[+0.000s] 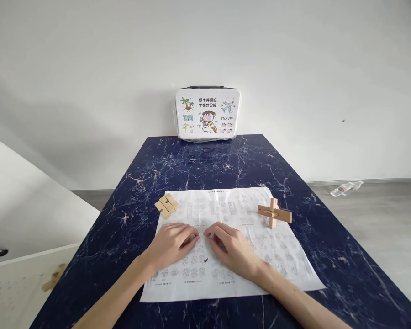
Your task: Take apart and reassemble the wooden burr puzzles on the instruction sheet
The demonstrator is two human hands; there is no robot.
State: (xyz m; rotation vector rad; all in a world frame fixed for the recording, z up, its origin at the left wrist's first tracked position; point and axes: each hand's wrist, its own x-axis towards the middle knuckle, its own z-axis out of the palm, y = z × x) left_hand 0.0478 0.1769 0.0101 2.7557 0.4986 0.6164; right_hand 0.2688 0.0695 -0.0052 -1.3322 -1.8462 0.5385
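A printed paper sheet (226, 289) with rows of small diagrams lies on the table. My left hand (174, 240) rests on its middle, fingers loosely bent and thumb apart from them, holding nothing. Close beside it, my right hand (231, 244) lies the same way, with a small gap between the two hands' fingertips. Beyond my left hand, at the sheet's upper left edge, some notched wooden puzzle pieces (166, 205) lie side by side. Toward the sheet's right edge stands a wooden cross-shaped assembly (273, 213) of interlocked pieces. Neither hand touches the wood.
The dark blue marbled table (205, 169) reaches to the wall. A white case (208, 114) with cartoon prints leans there at its far end. Clear plastic (346, 188) lies on the floor at right. A white panel (27, 183) stands at left, with a wooden piece (54, 278) below.
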